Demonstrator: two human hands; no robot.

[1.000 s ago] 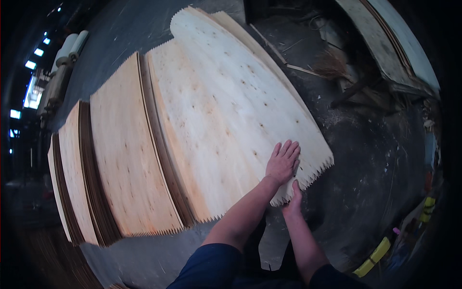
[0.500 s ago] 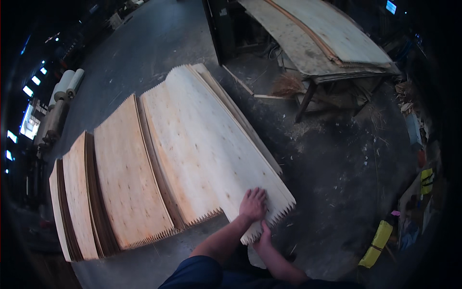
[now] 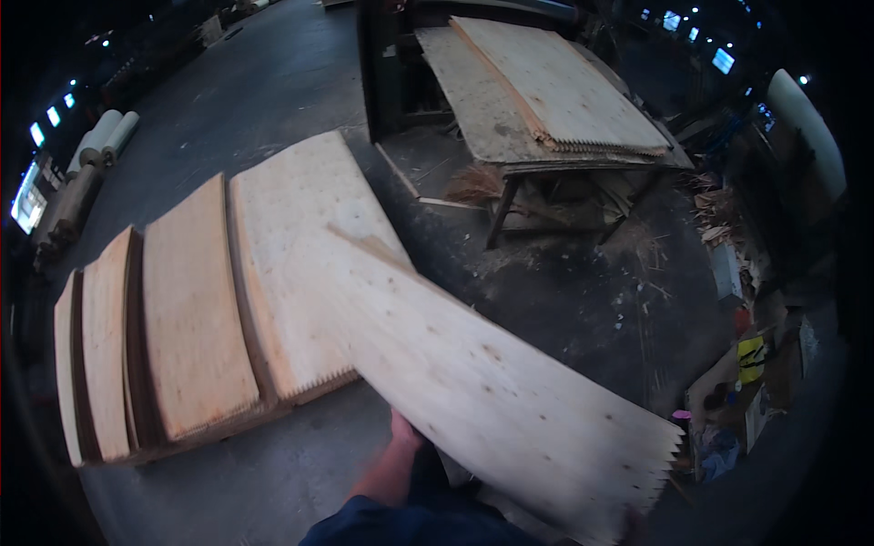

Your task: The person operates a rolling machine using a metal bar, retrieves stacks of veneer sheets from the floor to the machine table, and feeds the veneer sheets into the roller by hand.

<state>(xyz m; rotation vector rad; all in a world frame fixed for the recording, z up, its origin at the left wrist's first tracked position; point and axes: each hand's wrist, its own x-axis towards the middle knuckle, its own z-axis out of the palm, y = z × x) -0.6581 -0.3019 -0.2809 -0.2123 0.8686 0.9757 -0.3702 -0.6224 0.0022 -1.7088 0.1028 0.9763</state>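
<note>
My left hand (image 3: pixel 403 428) grips the near long edge of a pale, knotty veneer sheet (image 3: pixel 496 387) with jagged ends, its fingers mostly hidden under it. The sheet lies slanted across my front, its far end over a wide veneer pile (image 3: pixel 296 182). At the sheet's lower right corner a dark, blurred shape is probably my right hand (image 3: pixel 628 523); its fingers cannot be made out. Left of the wide pile stand several narrower veneer stacks (image 3: pixel 191 300) on their low bed.
A wooden bench (image 3: pixel 464 109) bearing veneer sheets (image 3: pixel 583 86) stands beyond, a broom-like bundle (image 3: pixel 469 187) under it. Pale rolls (image 3: pixel 118 136) lie far left on the dark floor (image 3: pixel 264 64). Scraps and yellow packets (image 3: pixel 751 359) line the right side.
The top sheet has slid off the wide pile toward me and right, swinging aslant. My left hand has moved down-left to its side edge; my right hand has moved right, mostly out of sight.
</note>
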